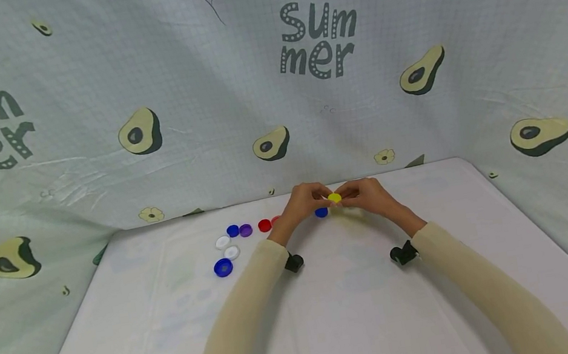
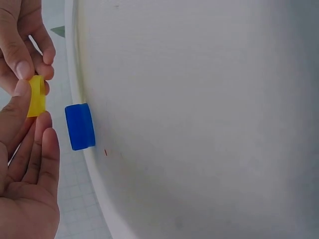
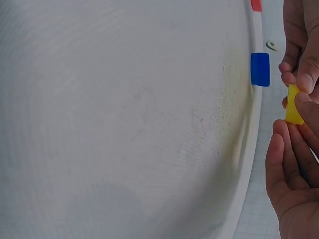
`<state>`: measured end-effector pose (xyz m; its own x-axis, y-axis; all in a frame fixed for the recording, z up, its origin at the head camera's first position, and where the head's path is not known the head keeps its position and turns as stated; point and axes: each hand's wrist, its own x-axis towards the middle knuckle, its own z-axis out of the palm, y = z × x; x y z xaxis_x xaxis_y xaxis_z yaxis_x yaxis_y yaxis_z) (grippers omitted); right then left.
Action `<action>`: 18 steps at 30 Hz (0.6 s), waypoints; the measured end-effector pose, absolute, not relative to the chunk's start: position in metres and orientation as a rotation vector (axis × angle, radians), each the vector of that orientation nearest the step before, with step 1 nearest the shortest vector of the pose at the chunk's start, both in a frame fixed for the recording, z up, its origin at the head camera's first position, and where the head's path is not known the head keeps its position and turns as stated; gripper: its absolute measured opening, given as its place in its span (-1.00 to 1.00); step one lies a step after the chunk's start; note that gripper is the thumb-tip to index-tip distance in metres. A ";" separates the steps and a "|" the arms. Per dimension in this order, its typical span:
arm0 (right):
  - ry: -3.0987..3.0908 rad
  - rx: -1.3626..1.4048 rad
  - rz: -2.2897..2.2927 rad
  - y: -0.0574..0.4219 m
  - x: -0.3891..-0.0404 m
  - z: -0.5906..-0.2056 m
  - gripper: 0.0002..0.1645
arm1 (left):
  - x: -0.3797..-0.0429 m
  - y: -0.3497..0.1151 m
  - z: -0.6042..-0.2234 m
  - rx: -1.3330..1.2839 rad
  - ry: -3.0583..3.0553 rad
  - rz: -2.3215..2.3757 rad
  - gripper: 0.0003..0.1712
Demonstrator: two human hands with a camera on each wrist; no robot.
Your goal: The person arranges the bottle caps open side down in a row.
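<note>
Both hands meet at the far side of the table around a small yellow bottle cap, raised above the surface. My left hand pinches one side of the cap, and my right hand pinches the opposite side. In the left wrist view the yellow cap sits edge-on between the thumbs and fingertips. A blue bottle cap lies on the table just below and left of the hands. That blue cap also shows in the right wrist view. My left wrist partly hides a red cap.
To the left lie a red cap, a purple cap, a small blue cap, two white caps and a larger blue cap. A printed cloth hangs behind the white table.
</note>
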<state>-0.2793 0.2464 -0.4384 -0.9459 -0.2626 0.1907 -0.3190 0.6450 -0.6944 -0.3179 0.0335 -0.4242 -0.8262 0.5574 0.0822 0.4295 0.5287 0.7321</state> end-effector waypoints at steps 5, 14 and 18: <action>-2.798 0.508 1.178 0.246 -0.281 -0.437 -0.65 | -0.319 0.032 -0.427 0.860 2.599 1.194 -0.73; -2.833 0.467 1.164 0.246 -0.283 -0.437 -0.61 | -0.321 0.031 -0.434 0.931 2.571 1.282 -0.75; -2.840 0.451 1.194 0.247 -0.285 -0.440 -0.63 | -0.322 0.031 -0.437 0.942 2.566 1.276 -0.74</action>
